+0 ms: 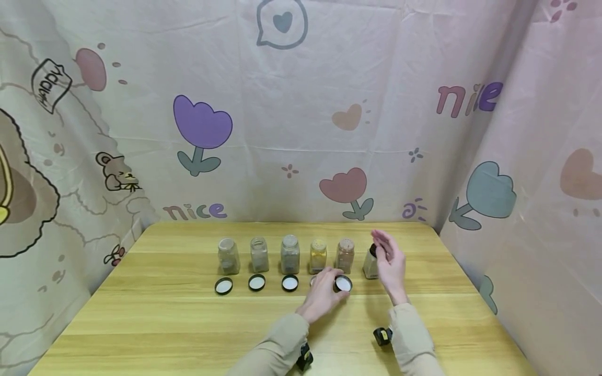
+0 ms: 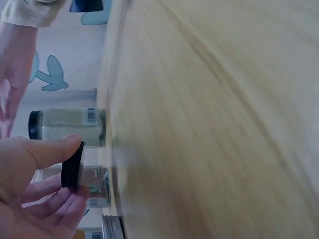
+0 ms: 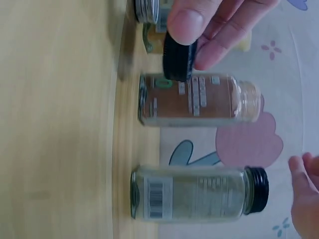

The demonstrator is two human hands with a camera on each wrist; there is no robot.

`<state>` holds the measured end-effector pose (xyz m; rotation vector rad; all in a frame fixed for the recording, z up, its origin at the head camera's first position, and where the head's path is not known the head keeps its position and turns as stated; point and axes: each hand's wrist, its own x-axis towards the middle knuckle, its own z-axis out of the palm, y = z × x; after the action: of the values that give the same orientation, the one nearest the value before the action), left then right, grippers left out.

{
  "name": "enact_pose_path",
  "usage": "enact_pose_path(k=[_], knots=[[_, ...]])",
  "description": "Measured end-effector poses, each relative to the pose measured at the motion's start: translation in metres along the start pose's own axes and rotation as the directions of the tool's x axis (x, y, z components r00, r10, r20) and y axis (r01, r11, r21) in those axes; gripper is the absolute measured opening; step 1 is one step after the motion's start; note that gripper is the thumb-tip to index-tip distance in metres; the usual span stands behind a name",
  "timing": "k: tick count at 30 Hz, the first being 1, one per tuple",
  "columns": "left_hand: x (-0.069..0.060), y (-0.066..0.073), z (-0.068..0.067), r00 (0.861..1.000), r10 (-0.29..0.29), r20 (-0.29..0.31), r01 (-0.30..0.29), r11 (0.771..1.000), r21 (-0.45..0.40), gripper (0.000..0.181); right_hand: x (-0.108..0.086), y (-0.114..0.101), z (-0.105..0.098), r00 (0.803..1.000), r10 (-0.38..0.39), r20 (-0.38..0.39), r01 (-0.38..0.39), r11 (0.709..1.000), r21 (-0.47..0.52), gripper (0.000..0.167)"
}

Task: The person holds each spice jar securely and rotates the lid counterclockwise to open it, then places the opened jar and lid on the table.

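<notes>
My left hand point(image 1: 323, 295) pinches a black lid point(image 1: 343, 283) between thumb and fingers, its white inside turned up. In the right wrist view this lid point(image 3: 178, 59) is tilted just in front of an uncapped jar of brown powder point(image 3: 199, 102). My right hand point(image 1: 391, 263) is raised beside the rightmost jar point(image 1: 370, 267), which wears a black cap point(image 3: 258, 190). Its fingers look fairly straight and hold nothing; the right wrist view shows them apart from that cap. An uncapped jar of yellow powder point(image 1: 318, 256) stands behind my left hand.
Three more uncapped glass jars, including a tall one point(image 1: 290, 256), continue the row leftward. Black lids, one of them point(image 1: 256, 282) white inside, lie before them. Another lid point(image 1: 312, 280) is mostly hidden by my left hand. Printed cloth point(image 1: 282, 130) hangs behind the wooden table point(image 1: 164, 324).
</notes>
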<state>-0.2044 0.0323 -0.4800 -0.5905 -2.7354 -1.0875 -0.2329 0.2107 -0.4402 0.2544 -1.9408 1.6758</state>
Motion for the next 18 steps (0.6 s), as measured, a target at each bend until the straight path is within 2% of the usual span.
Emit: enact_pose_path(k=[3,7,11,18], knots=[[0.004,0.000,0.003,1.000,0.008,-0.017,-0.007,0.999,0.047,0.048,0.002,0.002,-0.004,0.991,-0.069,-0.111,0.072,0.997,0.025,0.039],[0.009,0.000,0.008,0.999,0.044,-0.027,-0.041,0.995,0.095,0.046,0.006,0.003,-0.012,0.982,-0.081,-0.168,0.085,0.996,0.020,0.033],[0.015,0.000,0.011,0.997,0.069,-0.026,-0.065,0.990,0.123,0.040,0.008,0.005,-0.019,0.982,-0.064,-0.176,0.065,0.998,0.002,0.032],[0.020,0.001,0.012,0.999,0.041,-0.011,-0.039,0.987,0.154,0.014,0.010,0.010,-0.027,0.988,-0.002,-0.155,-0.003,1.000,-0.030,0.031]])
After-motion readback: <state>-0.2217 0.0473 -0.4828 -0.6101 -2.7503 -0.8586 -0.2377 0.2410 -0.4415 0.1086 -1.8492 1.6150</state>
